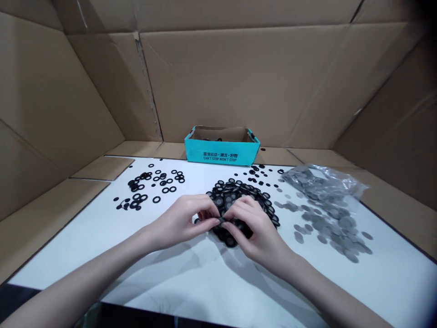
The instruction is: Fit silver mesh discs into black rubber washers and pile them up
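Note:
Between the fingertips of both hands is a small dark round piece point(221, 220), mostly covered by the fingers. My left hand point(194, 215) pinches it from the left with thumb and fingers. From the right, my right hand point(251, 225) grips it in the same way. Just behind and under the hands lies a heap of black-rimmed discs with grey centres point(241, 187). Loose black rings point(156, 199) are scattered to the left of my left hand. To the right of my right hand, thin grey translucent discs point(341, 228) spread over the white surface.
A turquoise open box point(221, 151) stands at the back with a few dark pieces inside. A clear plastic bag point(324, 180) of grey discs lies at the right. Small black pieces point(261, 173) lie behind the heap. Cardboard walls point(239, 82) enclose the white tabletop point(177, 282).

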A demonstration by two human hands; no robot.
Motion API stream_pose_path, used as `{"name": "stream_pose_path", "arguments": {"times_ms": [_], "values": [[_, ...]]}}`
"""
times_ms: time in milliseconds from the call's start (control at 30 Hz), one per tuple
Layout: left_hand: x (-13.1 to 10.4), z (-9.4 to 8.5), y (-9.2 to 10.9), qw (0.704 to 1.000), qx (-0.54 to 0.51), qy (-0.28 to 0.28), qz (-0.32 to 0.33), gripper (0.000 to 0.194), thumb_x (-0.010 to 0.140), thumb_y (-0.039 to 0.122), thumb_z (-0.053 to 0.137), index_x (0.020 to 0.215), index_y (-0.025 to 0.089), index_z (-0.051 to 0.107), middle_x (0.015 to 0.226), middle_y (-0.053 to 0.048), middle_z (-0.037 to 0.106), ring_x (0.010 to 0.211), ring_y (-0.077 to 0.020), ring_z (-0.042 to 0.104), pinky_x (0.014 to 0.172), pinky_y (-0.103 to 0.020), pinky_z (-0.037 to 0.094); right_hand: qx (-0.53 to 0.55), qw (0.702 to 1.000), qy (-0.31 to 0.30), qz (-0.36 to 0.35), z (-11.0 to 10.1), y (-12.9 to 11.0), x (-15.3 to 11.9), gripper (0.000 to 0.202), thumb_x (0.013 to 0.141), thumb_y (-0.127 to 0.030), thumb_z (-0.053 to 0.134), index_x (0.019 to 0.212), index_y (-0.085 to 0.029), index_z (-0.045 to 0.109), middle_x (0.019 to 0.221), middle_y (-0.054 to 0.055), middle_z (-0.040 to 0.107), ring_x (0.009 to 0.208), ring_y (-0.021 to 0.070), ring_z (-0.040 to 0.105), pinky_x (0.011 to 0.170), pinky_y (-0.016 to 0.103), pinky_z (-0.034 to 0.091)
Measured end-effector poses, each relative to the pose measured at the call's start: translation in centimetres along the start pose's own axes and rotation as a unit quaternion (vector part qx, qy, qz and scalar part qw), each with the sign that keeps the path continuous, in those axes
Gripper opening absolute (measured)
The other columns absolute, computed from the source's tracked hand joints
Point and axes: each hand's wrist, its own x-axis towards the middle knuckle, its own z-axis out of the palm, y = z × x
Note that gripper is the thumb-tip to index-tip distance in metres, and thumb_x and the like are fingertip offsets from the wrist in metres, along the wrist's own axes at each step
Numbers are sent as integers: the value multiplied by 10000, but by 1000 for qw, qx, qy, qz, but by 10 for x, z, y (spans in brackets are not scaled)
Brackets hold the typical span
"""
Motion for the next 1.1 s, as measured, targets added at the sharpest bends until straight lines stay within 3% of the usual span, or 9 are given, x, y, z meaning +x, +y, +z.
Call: {"name": "stream_pose_path", "arguments": {"times_ms": [167,400,700,1100], "values": [[1,3,0,1000,11,-6,-9,120,915,225,572,818,160,603,768,-4,618,676,-110,561,647,-212,440,0,1000,9,-9,2,3,-1,170,875,-78,534,763,-205,514,720,31,596,776,204,483,674,333,396],[1,0,0,997,32,-63,-10,101,904,179,553,812,153,586,765,6,603,698,-113,540,652,-211,412,-7,999,-50,1,-3,0,0,173,868,-89,536,756,-204,471,734,23,599,818,206,483,686,341,337],[3,-2,1,999,23,-46,-8,106,909,179,542,813,154,579,785,2,610,727,-122,544,692,-224,409,-6,999,-52,14,-6,-1,-1,179,867,-108,543,747,-203,450,732,9,580,824,198,487,698,349,304],[2,1,-1,995,75,-67,-10,116,936,194,530,827,163,552,826,0,608,742,-128,544,665,-222,390,-32,999,-31,9,-1,1,0,160,878,-115,548,747,-197,508,723,19,611,840,210,510,686,347,302]]}}
